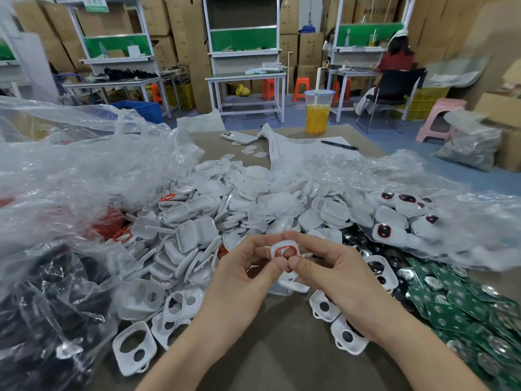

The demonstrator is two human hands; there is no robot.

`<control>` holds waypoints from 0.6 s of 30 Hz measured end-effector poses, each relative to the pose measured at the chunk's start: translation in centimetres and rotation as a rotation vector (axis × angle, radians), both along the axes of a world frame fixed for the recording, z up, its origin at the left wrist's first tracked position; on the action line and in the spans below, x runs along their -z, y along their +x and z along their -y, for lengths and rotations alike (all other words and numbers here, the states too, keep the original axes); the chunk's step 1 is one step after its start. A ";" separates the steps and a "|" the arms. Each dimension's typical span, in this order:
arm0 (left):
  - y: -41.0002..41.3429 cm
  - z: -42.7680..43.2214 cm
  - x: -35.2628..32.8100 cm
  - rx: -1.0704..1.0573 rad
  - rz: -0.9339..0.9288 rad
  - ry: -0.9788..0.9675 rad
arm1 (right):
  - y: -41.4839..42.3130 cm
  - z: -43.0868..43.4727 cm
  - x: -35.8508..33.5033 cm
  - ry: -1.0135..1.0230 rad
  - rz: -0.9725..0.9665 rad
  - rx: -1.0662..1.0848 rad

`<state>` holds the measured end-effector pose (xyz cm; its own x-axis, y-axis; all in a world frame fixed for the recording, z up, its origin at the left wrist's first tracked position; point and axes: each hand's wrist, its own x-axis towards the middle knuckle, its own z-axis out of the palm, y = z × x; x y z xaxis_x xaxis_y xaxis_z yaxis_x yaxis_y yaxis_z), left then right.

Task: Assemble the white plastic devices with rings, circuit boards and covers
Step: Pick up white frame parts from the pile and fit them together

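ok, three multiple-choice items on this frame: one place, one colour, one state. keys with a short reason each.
1. Where do the green circuit boards lie?
A. at the person's right
B. at the person's left
C. straight ahead, at the far edge

2. What colour is the ring in the held white piece?
A. blue
B. red
C. black

3. How do the left hand and right hand stand to the white piece?
A. both pinch it
B. only the left touches it
C. both lie flat, away from it

Keys:
1 A: the boards pile up beyond the right hand.
2 B: a red ring lines the opening.
3 A: fingertips of both hands close on it.
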<state>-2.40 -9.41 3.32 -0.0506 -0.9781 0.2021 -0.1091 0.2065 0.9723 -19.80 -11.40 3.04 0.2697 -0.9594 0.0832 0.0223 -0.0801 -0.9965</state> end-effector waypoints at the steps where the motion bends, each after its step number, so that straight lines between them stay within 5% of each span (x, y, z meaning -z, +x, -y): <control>1: 0.0 0.0 -0.1 -0.003 0.001 0.003 | 0.0 0.0 0.0 -0.002 -0.001 -0.002; 18: -0.1 0.1 0.0 -0.047 -0.015 0.018 | 0.0 0.1 0.0 0.012 0.020 -0.005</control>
<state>-2.49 -9.47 3.37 -0.0020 -0.9828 0.1846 -0.1040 0.1838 0.9775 -19.77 -11.46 3.07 0.2733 -0.9588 0.0774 0.0427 -0.0682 -0.9968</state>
